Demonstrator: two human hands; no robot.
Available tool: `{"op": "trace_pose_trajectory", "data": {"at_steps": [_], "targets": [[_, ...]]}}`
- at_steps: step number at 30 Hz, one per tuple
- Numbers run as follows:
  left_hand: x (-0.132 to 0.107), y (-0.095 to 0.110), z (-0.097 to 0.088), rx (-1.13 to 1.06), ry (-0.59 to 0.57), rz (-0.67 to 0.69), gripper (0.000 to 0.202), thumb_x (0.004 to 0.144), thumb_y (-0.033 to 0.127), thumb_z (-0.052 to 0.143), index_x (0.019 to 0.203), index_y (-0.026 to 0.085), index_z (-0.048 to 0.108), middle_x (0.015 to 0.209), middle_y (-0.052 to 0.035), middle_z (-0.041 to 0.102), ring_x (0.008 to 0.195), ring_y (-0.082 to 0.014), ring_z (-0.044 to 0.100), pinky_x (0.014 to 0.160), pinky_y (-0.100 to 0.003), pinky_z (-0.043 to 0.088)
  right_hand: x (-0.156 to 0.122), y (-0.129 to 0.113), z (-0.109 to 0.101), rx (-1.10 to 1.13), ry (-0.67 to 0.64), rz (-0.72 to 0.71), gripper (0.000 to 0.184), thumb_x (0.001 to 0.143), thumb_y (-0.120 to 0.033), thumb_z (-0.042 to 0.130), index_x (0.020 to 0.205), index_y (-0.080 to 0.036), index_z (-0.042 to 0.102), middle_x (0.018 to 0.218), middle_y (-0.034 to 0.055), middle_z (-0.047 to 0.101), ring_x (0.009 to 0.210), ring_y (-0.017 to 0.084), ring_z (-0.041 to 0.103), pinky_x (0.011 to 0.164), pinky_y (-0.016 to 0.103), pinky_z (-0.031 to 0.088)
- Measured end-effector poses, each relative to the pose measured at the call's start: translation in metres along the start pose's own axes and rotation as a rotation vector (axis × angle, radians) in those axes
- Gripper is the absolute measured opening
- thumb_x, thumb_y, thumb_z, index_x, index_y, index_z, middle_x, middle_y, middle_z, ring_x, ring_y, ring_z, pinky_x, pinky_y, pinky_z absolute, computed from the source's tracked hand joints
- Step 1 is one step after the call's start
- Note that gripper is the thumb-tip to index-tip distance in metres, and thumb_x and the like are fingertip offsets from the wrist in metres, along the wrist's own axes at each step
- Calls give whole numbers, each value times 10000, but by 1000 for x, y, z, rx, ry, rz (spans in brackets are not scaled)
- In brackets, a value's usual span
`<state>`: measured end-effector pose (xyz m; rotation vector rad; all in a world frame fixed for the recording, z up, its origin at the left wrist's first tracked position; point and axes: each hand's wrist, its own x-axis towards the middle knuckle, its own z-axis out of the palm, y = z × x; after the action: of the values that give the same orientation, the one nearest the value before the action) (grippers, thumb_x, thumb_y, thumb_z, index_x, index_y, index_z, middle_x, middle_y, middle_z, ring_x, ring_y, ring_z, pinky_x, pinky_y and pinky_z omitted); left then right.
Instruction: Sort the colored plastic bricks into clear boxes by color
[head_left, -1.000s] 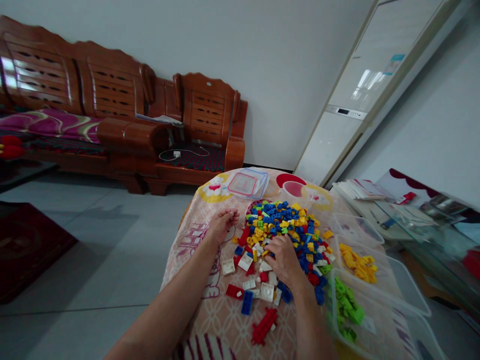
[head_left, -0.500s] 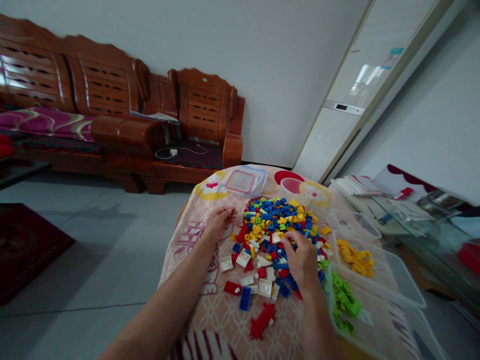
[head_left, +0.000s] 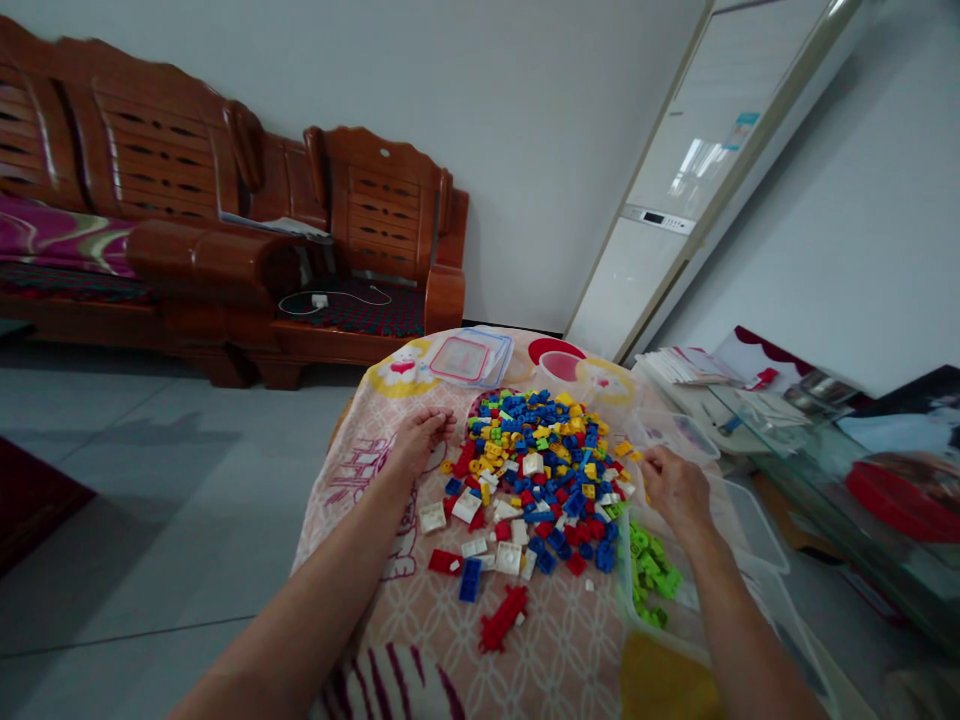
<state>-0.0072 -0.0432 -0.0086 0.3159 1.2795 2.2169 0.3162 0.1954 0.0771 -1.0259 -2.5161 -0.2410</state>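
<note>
Block heap: the toy blocks [head_left: 547, 440] lay in a broad mixed pile of blue, yellow, red, white and green on the patterned tablecloth [head_left: 559, 625], between the two hands, spilling toward the person.
Near edge of the heap: white plates, a red brick [head_left: 445, 562] and a blue brick [head_left: 469, 580] lay spread out, with a red knobbly piece [head_left: 503, 620] nearest the person.
Left hand: the left hand [head_left: 424, 440] rested beside the heap's left edge, fingers half curled; whether anything sat between them could not be told.
Right hand: the right hand [head_left: 646, 462] was at the heap's right edge, by the clear boxes, thumb and finger pinched together on a small yellow piece [head_left: 636, 456].
Front box: the nearest clear box [head_left: 624, 575] held lime-green pieces [head_left: 651, 562] gathered at its left end; the right forearm crossed above it.
Middle box: this clear box [head_left: 759, 520] was largely covered by the right hand and forearm, so its contents could not be made out.
Back box: another clear box [head_left: 694, 432] stood behind the right hand; its inside was too faint to read.
Round tub: a pale tub [head_left: 561, 367] with a reddish inside stood behind the heap, just beside a red disc [head_left: 551, 348].
Lids: clear lids [head_left: 469, 358] with red and blue rims lay stacked at the table's far side.
</note>
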Motion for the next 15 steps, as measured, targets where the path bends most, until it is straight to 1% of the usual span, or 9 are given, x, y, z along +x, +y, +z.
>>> {"op": "trace_pose_trajectory", "data": {"at_steps": [2,4,6,9,11,15], "targets": [[0,-1,-1,-2,-3,1,116,672,156,685,775,103,682,711,-56,691,583,-94,612,565,-188,495,-4,1,2,35,21,-5,262,854,-272,525,1055,-181,665,856,84,727,720,197,638,620,269,351],[1,-1,-1,-3,-6,-2,124,670,160,685,783,107,681,713,-54,691,593,-98,616,567,-189,496,-10,-1,-1,71,46,8,313,858,-279,503,1109,-174,657,896,93,730,760,207,650,650,274,380],[0,-1,-1,-2,-10,-4,132,670,167,689,788,110,679,722,-56,692,606,-102,621,578,-192,499,-17,-5,-5,99,35,0,299,865,-277,472,1051,-187,687,887,87,731,766,204,654,660,273,392],[-1,0,0,6,-10,-6,134,674,176,698,787,109,676,731,-58,690,608,-101,621,588,-195,500,-28,-8,-11,116,-25,-52,283,870,-271,458,967,-189,711,879,84,730,774,195,652,675,265,394],[-2,1,1,13,-2,-3,127,674,175,705,779,110,676,727,-55,687,607,-100,619,591,-197,500,-33,-4,-11,109,-41,-58,272,870,-261,460,944,-184,711,870,83,727,772,188,646,679,259,389],[0,-1,0,17,-4,21,128,665,185,723,761,113,679,699,-49,679,614,-104,618,590,-197,501,-37,8,-10,74,-49,-24,273,878,-233,437,867,-195,707,851,67,722,749,174,633,650,247,369]]}}
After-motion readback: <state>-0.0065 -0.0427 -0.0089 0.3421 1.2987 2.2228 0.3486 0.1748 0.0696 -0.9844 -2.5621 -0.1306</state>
